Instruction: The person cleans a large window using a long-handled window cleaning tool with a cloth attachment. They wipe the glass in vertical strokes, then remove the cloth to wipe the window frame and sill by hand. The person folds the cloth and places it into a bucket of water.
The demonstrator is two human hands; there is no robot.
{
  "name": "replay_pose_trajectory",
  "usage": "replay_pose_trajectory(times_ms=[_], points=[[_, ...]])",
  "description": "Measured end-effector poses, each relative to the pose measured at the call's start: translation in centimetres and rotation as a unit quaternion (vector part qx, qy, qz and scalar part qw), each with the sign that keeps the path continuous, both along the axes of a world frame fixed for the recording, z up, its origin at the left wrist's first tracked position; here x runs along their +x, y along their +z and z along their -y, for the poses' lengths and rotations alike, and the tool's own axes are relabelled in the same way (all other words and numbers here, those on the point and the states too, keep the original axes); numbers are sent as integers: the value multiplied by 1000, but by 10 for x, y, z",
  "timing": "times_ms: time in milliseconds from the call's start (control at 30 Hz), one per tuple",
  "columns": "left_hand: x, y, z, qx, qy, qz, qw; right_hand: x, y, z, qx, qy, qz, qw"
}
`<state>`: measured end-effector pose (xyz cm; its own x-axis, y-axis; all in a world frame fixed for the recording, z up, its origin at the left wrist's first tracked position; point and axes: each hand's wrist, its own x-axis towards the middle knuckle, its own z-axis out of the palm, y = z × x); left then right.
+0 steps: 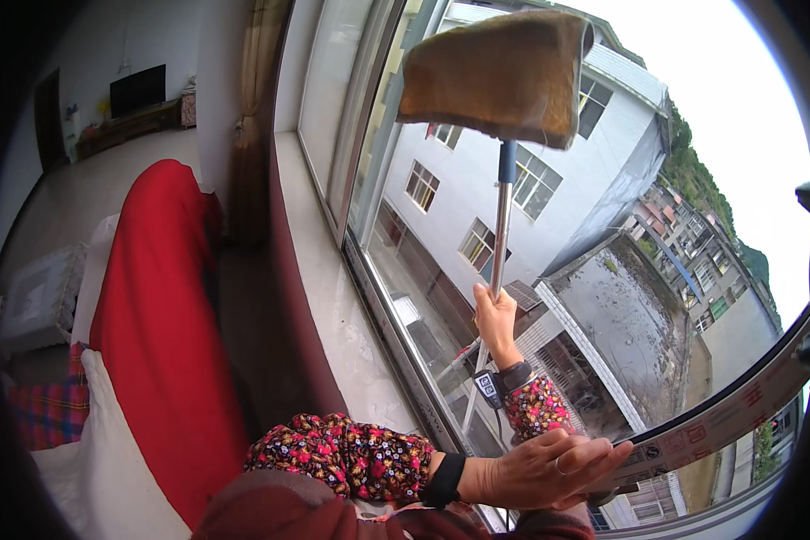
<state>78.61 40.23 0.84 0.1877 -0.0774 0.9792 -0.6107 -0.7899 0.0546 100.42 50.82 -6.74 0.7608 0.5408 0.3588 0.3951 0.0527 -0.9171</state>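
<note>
My right hand (496,320) is closed around the metal pole (503,229) of a long-handled window cleaner. A broad, brown cloth-covered head (493,77) tops the pole, in front of the panes and the building opposite. The pole's lower end runs down past my wrist. A small device on a cable hangs at that wrist, by the floral sleeve. Lower right, my left hand (547,469), with a ring and a black wristband, curls over the edge of a window frame (709,432) covered in printed protective film. Its thumb is mostly hidden.
A pale window sill (324,297) and sliding track (388,324) run along my left. Past them stands a red-covered piece of furniture (165,337). A tied curtain (246,148) hangs by the wall. Outside lie a white building (472,182) and a wet flat roof (621,310) below.
</note>
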Motion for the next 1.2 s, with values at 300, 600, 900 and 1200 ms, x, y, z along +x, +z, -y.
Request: replay_pose_trajectory(times_ms=[300,600,900,1200], points=[[-3,-1,1,-7,-17,-24,1000,7,-163,136,-148,-36,145,978],[-2,-2,1,-14,-28,-23,999,6,-82,68,-88,-62,138,985],[-5,3,-5,-8,-59,-36,998,9,-64,39,-24,-65,153,986],[-2,-4,-3,-3,-49,-50,998,-8,-166,132,26,-112,67,991]])
